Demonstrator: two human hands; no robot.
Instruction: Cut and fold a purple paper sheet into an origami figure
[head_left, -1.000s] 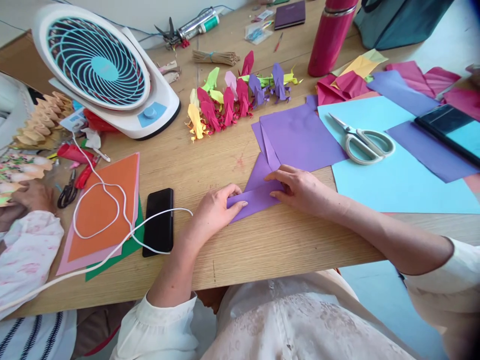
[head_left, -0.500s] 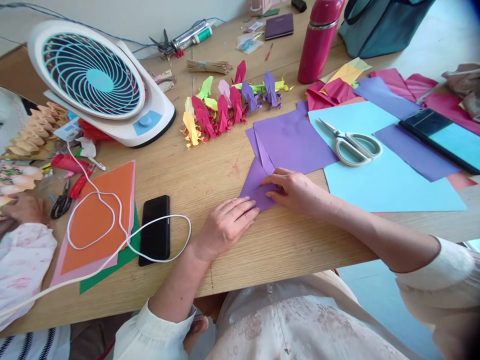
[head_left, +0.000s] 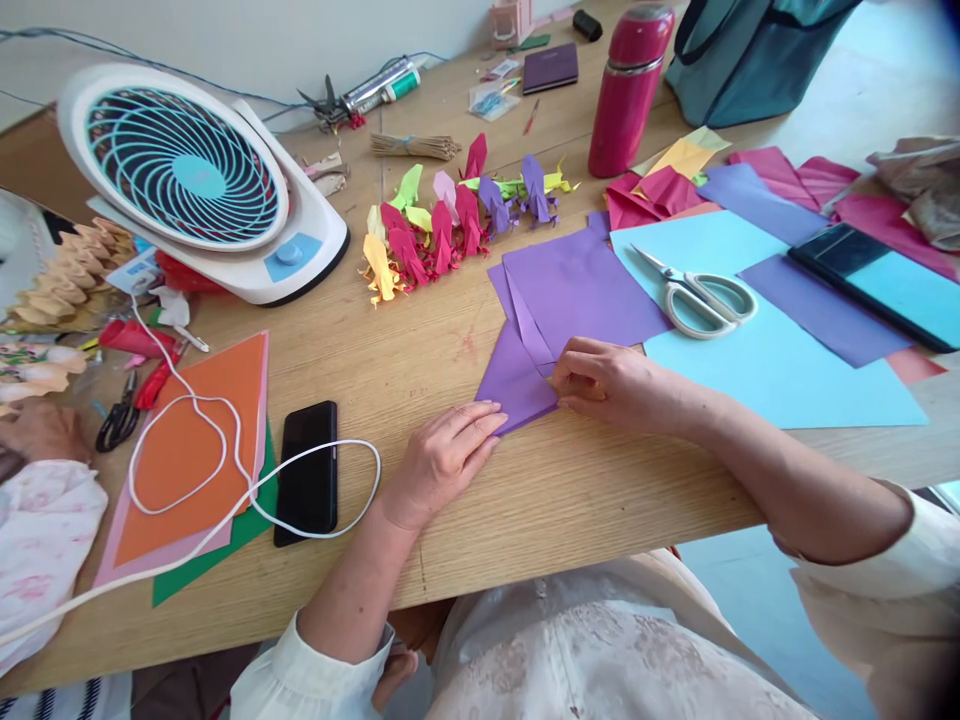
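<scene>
Grip is relaxed on the left: folded sheet (head_left: 511,382) is pinned to the bench (head_left: 525,510) under the left hand (head_left: 448,455), laid flat. Right hand (head_left: 622,388) is curled at the sheet's right end; whether paper is pinched can't be told. Versus a second ago, the left pinch is dropped; crease is probably being pressed. Sheet is placed nearside of the purple stack (head_left: 589,285).

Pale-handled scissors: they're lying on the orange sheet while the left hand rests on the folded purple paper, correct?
Not quite: the head view shows the pale-handled scissors lying on the light blue sheet, not on the orange sheet. The left hand does rest on the folded purple paper.
</scene>
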